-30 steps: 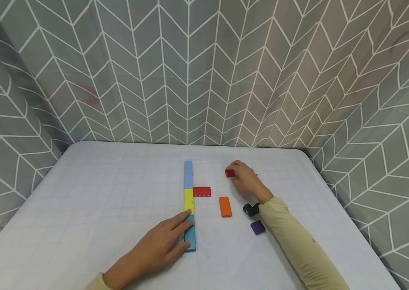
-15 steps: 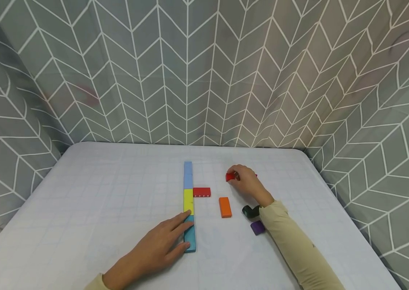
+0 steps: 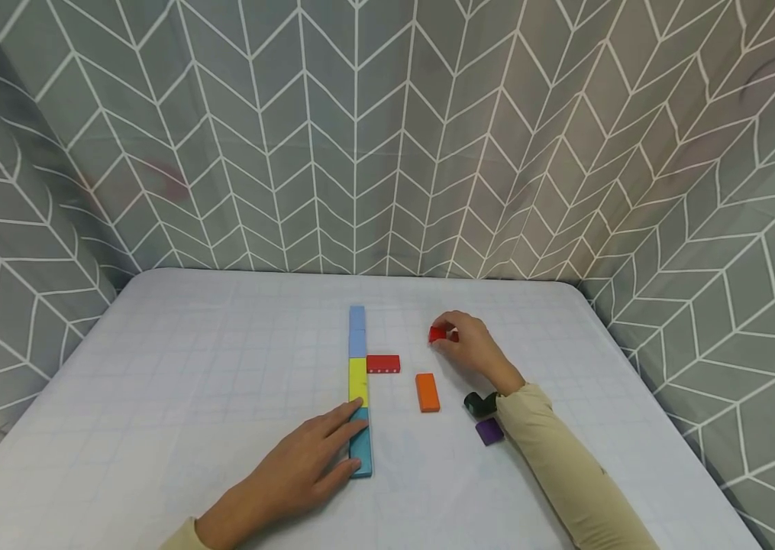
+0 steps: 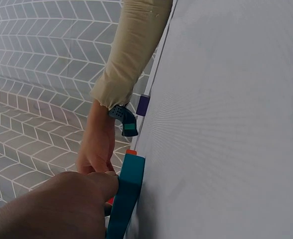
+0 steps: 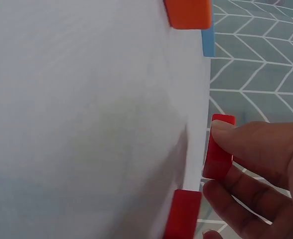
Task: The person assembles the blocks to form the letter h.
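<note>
My left hand (image 3: 301, 462) rests with spread, fairly straight fingers on a teal block (image 3: 362, 451), one fingertip at the yellow block (image 3: 357, 374). In the left wrist view the thumb lies against the teal block's side. Farther right, my right hand (image 3: 475, 351) pinches a small red block (image 5: 219, 154) between thumb and fingers. Another red block (image 5: 184, 214) lies close below that hand in the right wrist view. Teal, yellow and light blue blocks (image 3: 356, 332) form a straight column, with a red dotted block (image 3: 383, 364) set against its right side.
Between the column and my right forearm lies an orange block (image 3: 427, 393). A dark green curved piece (image 3: 479, 405) and a purple block (image 3: 490, 432) sit beside the right sleeve. Patterned curtains (image 3: 387, 137) hang behind the white table (image 3: 222, 344).
My right hand has drawn slightly nearer and to the right, and its thumb now shows below the red block. The left hand and the block column have stayed put.
</note>
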`<state>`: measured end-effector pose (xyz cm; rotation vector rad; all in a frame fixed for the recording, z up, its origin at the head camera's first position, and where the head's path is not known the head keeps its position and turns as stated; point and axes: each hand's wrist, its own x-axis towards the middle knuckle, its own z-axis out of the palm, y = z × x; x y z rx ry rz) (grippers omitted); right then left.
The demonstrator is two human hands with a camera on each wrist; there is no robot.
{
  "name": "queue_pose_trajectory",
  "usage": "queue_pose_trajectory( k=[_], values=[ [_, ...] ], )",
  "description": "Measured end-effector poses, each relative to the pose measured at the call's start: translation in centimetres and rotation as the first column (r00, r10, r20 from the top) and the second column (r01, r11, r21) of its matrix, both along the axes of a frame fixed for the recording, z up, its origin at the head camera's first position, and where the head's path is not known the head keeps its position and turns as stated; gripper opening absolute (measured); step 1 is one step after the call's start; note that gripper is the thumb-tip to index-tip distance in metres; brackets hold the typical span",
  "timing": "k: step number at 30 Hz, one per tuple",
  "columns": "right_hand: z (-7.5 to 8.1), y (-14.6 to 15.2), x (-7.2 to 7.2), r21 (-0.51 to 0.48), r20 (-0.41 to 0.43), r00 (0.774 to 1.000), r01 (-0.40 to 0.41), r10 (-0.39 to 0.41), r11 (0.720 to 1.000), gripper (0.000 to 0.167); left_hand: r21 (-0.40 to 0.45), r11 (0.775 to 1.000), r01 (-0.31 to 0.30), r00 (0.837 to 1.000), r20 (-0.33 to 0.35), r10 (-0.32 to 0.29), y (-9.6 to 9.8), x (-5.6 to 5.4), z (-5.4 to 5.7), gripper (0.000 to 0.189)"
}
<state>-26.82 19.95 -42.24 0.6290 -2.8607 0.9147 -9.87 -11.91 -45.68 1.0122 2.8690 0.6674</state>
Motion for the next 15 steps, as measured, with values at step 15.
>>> queue_pose_trajectory(
  k=[15],
  values=[
    [1.1, -0.8, 1.4, -0.027, 0.002, 1.000, -0.008, 0.008, 1.000, 0.026, -0.009, 1.000, -0.007, 1.000, 0.010, 0.007, 0.1, 0.1, 0.2, 0.061]
  ],
)
